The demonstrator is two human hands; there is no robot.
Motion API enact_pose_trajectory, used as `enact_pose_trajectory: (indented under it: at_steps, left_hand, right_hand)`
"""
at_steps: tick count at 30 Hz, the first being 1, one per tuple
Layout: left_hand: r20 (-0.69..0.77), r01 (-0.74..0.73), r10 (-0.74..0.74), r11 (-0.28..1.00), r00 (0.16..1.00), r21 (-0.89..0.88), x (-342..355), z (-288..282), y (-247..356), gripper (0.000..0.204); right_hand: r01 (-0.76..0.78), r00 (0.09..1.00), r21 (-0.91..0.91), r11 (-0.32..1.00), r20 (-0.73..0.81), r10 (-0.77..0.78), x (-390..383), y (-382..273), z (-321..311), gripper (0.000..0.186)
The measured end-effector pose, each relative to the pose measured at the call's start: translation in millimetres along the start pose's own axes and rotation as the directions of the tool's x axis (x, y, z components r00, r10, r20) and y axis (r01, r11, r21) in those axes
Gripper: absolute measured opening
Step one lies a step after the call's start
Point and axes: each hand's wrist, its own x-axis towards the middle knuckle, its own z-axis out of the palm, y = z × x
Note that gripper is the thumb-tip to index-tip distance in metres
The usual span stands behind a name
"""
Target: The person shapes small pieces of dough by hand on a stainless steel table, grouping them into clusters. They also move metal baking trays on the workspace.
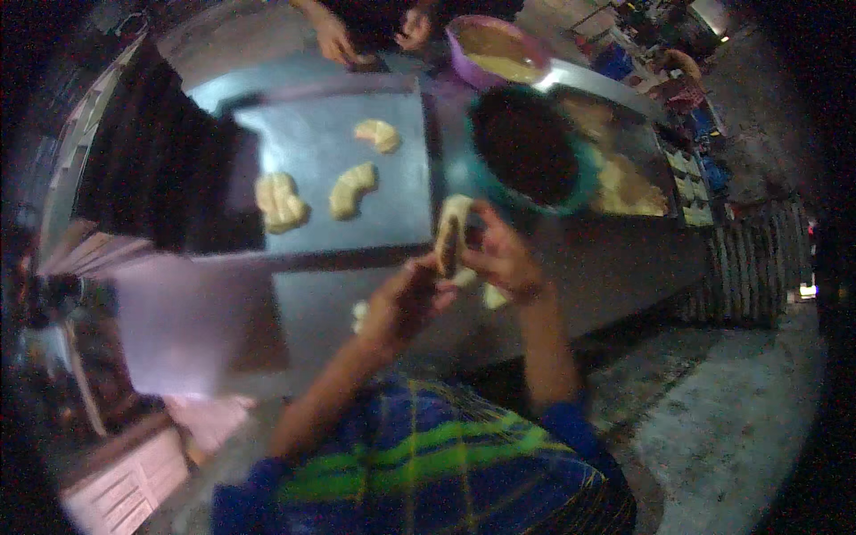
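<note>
A pale piece of dough (456, 212), folded around a dark filling that shows along its open side, is held upright between my hands above the table's near side. My left hand (399, 308) grips its lower end, and my right hand (508, 259) pinches it from the right. Small dough lumps (495, 296) lie on the table beneath my hands. Beyond them to the left, a metal tray (308, 147) bears shaped dough pieces, among them a curved, notched one (353, 189). Just past my right hand stands a teal basin (586, 178) of dark filling. Motion blurs the fingers slightly.
A purple bowl (461, 67) with yellowish contents stands at the far side. Across the table, another person's hands (334, 40) show. Dark stacked trays (152, 160) rise at the left. A tray of flat yellowish pieces (629, 183) lies at the right, near corrugated sheeting (744, 263).
</note>
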Motion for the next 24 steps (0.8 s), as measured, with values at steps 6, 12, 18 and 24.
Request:
enact_pose_trajectory:
  at_steps: [6,12,18,24]
  left_hand:
    - [0.077,-0.005,0.011,0.997,0.997,-0.072,-9,-13,0,0.043]
    - [0.045,-0.343,0.353,0.861,0.935,0.375,-11,-15,1,0.046]
    - [-0.167,-0.274,0.314,0.935,0.934,0.225,-17,8,21,0.029]
    - [-0.146,-0.419,0.53,0.786,0.836,0.455,-21,-9,13,0.025]
  right_hand:
    - [0.056,0.997,0.116,0.992,-0.062,-0.049,-5,16,31,0.058]
    - [0.246,0.929,-0.059,0.967,-0.27,-0.253,-10,65,22,0.043]
    - [0.401,0.76,-0.88,0.253,0.166,-0.628,-15,54,49,0.036]
    - [0.395,0.798,-0.912,-0.108,0.399,-0.452,-24,34,54,0.035]
